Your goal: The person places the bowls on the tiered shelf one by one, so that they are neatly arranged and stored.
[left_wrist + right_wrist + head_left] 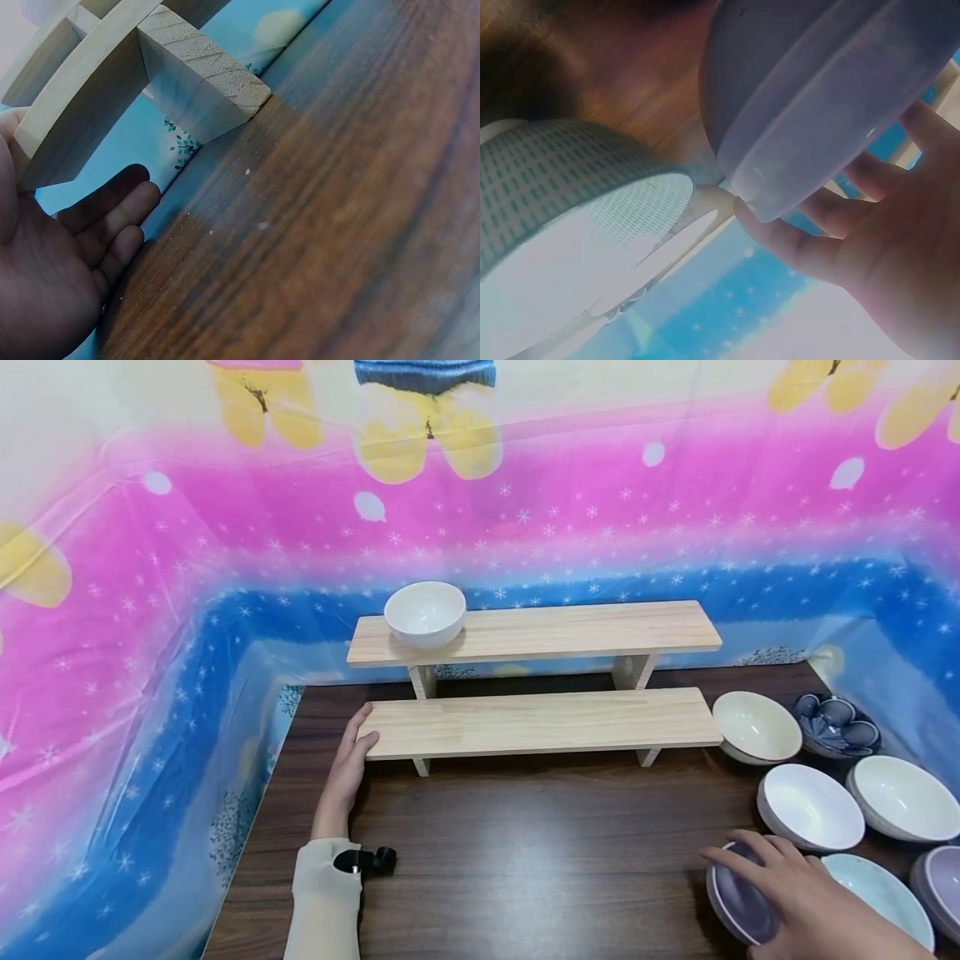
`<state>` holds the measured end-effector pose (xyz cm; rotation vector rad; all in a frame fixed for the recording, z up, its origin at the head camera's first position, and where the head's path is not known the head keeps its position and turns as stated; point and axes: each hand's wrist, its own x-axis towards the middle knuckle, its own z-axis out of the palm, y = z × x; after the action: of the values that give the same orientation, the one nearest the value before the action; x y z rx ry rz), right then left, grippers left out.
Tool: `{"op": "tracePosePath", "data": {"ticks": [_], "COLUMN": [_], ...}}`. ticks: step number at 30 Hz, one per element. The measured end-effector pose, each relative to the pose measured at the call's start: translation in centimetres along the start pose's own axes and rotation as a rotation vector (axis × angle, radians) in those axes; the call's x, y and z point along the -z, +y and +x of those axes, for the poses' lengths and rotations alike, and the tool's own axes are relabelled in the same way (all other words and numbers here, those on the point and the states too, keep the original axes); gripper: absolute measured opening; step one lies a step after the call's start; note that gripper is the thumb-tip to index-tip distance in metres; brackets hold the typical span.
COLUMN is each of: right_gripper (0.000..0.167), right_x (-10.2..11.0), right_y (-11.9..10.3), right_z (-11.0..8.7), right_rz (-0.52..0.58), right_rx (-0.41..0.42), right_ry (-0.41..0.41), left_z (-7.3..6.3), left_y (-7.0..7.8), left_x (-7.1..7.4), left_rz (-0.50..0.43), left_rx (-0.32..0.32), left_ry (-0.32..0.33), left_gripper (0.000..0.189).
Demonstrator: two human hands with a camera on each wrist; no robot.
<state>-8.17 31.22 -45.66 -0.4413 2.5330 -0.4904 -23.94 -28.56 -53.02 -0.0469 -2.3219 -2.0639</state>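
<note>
My left hand [345,777] holds the left end of the lower board of a two-tier wooden shelf [540,722]. In the left wrist view, that hand's thumb and forefinger lie around the board's end while its other fingers [120,214] stretch out beneath. Over at the lower right, my right hand [813,893] grips a purple bowl [738,897] by its rim. The right wrist view shows this purple bowl [817,105] tilted, fingers along its edge. Beside it is a pale blue bowl [562,187] with green dashes on its outside. A white bowl [425,614] sits on the upper board's left end.
Several more bowls crowd the table's right side: a cream bowl [756,727], a dark patterned bowl [836,725], a white bowl [810,806], another white bowl [903,797] and stacked purple bowls [941,885]. Printed cloth [525,527] hangs behind the dark wooden table [510,860].
</note>
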Motion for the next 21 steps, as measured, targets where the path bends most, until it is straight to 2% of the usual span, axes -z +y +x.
{"op": "tracePosePath", "data": {"ticks": [4, 14, 18, 21], "right_gripper": [0.103, 0.103, 0.102, 0.101], "right_x": [0.1, 0.8, 1.1, 1.4], "right_y": [0.1, -0.4, -0.6, -0.7], "right_z": [-0.1, 0.2, 0.1, 0.0], "right_rz": [-0.009, -0.032, -0.069, -0.106], "right_rx": [0.026, -0.04, 0.0, 0.072], "right_ry": [0.014, -0.007, 0.034, 0.099], "left_z": [0.0, -0.1, -0.1, -0.1], "left_y": [0.0, 0.0, 0.0, 0.0], "left_x": [0.0, -0.1, -0.2, -0.2], "left_rz": [0.0, -0.002, -0.005, -0.005], "left_rx": [0.002, 0.004, 0.002, 0.004], "left_ry": [-0.001, 0.007, 0.012, 0.013], "left_gripper": [0.059, 0.06, 0.06, 0.06]}}
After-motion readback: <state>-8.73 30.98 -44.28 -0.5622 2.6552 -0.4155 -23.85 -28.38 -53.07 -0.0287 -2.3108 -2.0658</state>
